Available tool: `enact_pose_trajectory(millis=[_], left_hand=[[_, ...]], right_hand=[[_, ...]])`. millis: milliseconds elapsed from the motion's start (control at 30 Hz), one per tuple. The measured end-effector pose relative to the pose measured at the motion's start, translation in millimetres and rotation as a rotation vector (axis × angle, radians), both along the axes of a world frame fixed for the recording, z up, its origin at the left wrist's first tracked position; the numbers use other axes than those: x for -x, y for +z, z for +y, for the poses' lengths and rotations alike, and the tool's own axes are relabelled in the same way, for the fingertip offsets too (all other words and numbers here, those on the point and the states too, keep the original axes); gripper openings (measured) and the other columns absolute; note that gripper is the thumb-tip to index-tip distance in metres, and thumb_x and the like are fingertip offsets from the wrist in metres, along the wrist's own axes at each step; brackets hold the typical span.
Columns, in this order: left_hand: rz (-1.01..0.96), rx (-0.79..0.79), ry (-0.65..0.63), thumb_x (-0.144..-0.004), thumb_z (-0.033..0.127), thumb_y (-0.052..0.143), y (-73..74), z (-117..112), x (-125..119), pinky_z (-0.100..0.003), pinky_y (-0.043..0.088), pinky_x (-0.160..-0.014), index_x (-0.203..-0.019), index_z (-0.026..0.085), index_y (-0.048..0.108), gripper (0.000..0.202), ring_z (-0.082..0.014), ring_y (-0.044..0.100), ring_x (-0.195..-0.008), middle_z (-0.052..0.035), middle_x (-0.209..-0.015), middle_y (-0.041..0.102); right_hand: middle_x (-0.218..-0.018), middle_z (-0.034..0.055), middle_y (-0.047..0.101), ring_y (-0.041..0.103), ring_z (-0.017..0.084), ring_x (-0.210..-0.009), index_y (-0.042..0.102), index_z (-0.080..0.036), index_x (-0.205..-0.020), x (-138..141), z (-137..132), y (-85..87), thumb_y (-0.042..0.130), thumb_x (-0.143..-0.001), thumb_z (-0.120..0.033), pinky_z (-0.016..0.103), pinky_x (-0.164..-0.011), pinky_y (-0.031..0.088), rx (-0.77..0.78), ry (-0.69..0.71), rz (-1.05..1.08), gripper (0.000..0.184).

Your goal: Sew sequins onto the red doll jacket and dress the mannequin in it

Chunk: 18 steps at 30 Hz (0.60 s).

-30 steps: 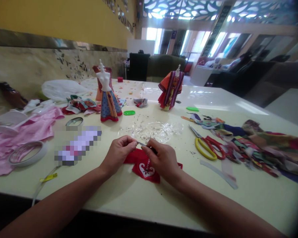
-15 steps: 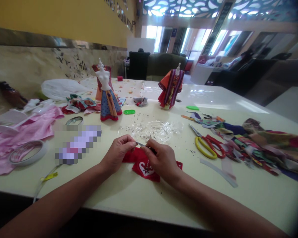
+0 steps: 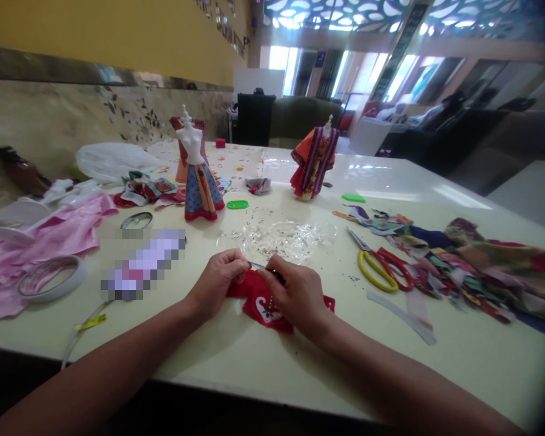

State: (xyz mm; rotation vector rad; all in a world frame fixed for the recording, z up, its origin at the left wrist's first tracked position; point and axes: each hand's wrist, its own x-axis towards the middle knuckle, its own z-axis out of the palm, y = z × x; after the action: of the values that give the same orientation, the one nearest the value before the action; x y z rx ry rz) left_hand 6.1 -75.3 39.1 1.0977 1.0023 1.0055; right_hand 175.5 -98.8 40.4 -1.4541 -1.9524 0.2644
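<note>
Pinched between the thumb and fingers of my right hand (image 3: 295, 290) is a slim, pointed metal tool (image 3: 258, 265) with a dark end. Its tip meets the closed fingertips of my left hand (image 3: 221, 278), where something small and dark shows that I cannot make out. Below both hands a piece of red cloth (image 3: 266, 313) with a white curled motif lies on the table, partly covered by my right hand. Just beyond, a clear plastic sheet (image 3: 295, 239) is strewn with many tiny specks.
Yellow-handled scissors (image 3: 376, 271) and red-handled scissors (image 3: 397, 266) lie right, beside fabric scraps (image 3: 463, 260). Two small dressed mannequins, one in a blue skirt (image 3: 202, 191) and one in a striped robe (image 3: 315, 160), stand behind. Left are a tape roll (image 3: 75, 278), pink cloth (image 3: 79, 227) and a blurred-out object (image 3: 148, 260).
</note>
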Motion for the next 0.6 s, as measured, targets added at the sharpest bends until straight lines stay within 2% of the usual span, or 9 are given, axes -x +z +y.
enact_pose_trajectory(millis=[167, 300, 433, 600], left_hand=[[0.116, -0.098, 0.031, -0.075, 0.03, 0.065, 4.4, -1.9, -0.5, -0.02, 0.028, -0.048, -0.067, 0.017, 0.051, 0.021, -0.0068, 0.037, -0.049, 0.0062, -0.055, 0.046], [0.155, -0.115, 0.034, -0.075, 0.031, 0.066, 3.8, -2.4, -1.4, -0.02, 0.028, -0.048, -0.068, 0.017, 0.052, 0.021, -0.0069, 0.037, -0.05, 0.0062, -0.056, 0.048], [0.056, -0.041, 0.026, -0.073, 0.028, 0.065, 0.5, -2.0, -3.0, -0.02, 0.027, -0.048, -0.065, 0.017, 0.05, 0.02, -0.0069, 0.037, -0.049, 0.0061, -0.054, 0.046], [-0.049, 0.02, 0.015, -0.071, 0.025, 0.064, 1.2, 0.4, -3.0, -0.02, 0.027, -0.049, -0.062, 0.016, 0.049, 0.019, -0.0066, 0.036, -0.049, 0.0055, -0.051, 0.045]], right_hand=[[-0.057, -0.0037, 0.053, 0.042, 0.01, -0.053, 0.049, -0.022, -0.069, -4.6, 4.3, 1.1, 0.054, -0.091, -0.037, 0.026, -0.053, 0.022, -0.023, 0.039, -0.069, 0.028], [-0.061, -0.0022, 0.056, 0.045, 0.011, -0.055, 0.05, -0.021, -0.07, -4.2, 2.2, -0.4, 0.051, -0.093, -0.037, 0.026, -0.054, 0.022, -0.075, 0.033, -0.117, 0.028], [-0.059, -0.0019, 0.055, 0.043, 0.011, -0.054, 0.049, -0.021, -0.068, -1.1, -0.4, -3.2, 0.05, -0.093, -0.038, 0.027, -0.053, 0.021, -0.087, -0.014, -0.087, 0.03], [-0.055, -0.0035, 0.051, 0.039, 0.01, -0.05, 0.049, -0.022, -0.068, 4.4, -2.6, -5.5, 0.051, -0.092, -0.039, 0.026, -0.053, 0.022, -0.027, -0.031, 0.038, 0.029]])
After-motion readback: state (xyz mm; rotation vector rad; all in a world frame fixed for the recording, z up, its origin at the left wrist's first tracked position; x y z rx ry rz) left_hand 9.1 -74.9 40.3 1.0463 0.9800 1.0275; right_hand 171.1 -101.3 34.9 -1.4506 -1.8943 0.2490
